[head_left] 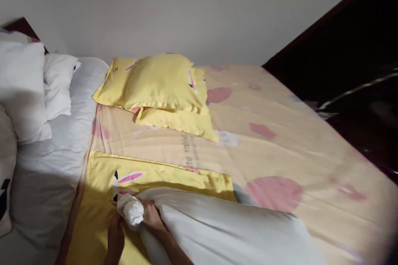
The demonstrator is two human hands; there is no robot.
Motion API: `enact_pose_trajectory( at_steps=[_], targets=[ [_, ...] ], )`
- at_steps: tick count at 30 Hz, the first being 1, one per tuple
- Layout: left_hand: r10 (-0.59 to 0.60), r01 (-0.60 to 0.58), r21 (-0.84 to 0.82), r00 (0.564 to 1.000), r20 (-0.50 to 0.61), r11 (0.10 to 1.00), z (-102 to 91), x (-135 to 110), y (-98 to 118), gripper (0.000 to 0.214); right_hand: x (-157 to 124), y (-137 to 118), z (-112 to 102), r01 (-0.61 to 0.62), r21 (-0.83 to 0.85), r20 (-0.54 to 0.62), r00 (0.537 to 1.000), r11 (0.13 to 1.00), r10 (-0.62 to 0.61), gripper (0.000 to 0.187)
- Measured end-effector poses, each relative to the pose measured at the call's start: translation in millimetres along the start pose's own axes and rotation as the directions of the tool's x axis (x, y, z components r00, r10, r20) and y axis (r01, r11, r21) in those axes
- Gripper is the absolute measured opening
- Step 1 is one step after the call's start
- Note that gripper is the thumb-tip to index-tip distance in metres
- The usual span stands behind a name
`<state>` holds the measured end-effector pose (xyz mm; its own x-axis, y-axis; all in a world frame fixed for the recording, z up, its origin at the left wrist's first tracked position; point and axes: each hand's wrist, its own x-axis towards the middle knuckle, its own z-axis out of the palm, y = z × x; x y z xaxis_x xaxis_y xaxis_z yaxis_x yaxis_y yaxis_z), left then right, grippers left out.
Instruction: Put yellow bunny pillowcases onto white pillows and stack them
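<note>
A large plain white pillow stretches across the lower right, and its near left end is gathered into a crumpled white knob. My right hand wraps round this gathered end from the right. On its left side my left hand is closed against the same bunch, its fingers mostly hidden behind the cloth. Under both hands a yellow pillowcase with pink-and-white rabbit ears lies flat on the bed, partly covered by the pillow.
Yellow pillows lie stacked near the wall on a peach patterned sheet. White cushions sit on grey bedding at the left. Beyond the bed's right edge is a dark area with a pale cord.
</note>
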<state>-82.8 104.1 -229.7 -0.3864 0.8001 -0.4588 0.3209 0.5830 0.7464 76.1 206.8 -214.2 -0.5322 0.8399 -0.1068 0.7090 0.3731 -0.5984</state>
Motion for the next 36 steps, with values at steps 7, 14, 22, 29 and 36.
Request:
enact_pose_trajectory(
  at_steps=[7, 14, 22, 29, 36],
  targets=[
    [0.402, -0.399, 0.471, 0.91, 0.101, 0.787, 14.1, 8.5, -11.6, 0.038, 4.7, 12.9, 19.9, -0.07, 0.061, 0.076, 0.995, 0.996, 0.065, 0.025],
    [0.241, -0.284, 0.63, 0.958, 0.155, 0.723, 5.2, -8.8, -4.9, 0.033, 4.6, 3.8, 6.3, -0.026, 0.046, 0.081, 0.996, 0.999, 0.023, 0.03],
    [0.327, -0.569, 0.558, 0.816, 0.477, 0.605, -42.8, -42.5, 13.2, 0.04, -7.6, -10.5, 0.8, 0.051, -0.049, 0.029, 0.998, 0.998, -0.049, 0.052],
    [0.362, -0.52, 0.616, 0.854, 0.373, 0.592, -57.0, -67.9, -0.3, 0.067, -62.4, -51.8, 15.9, 0.142, -0.22, 0.026, 0.99, 0.965, -0.14, 0.049],
    [0.404, -0.439, 0.636, 0.89, 0.212, 0.634, -65.9, -71.0, -5.9, 0.041, -79.6, -65.1, 41.0, 0.168, -0.269, 0.004, 0.985, 0.948, -0.174, 0.037]
  ],
)
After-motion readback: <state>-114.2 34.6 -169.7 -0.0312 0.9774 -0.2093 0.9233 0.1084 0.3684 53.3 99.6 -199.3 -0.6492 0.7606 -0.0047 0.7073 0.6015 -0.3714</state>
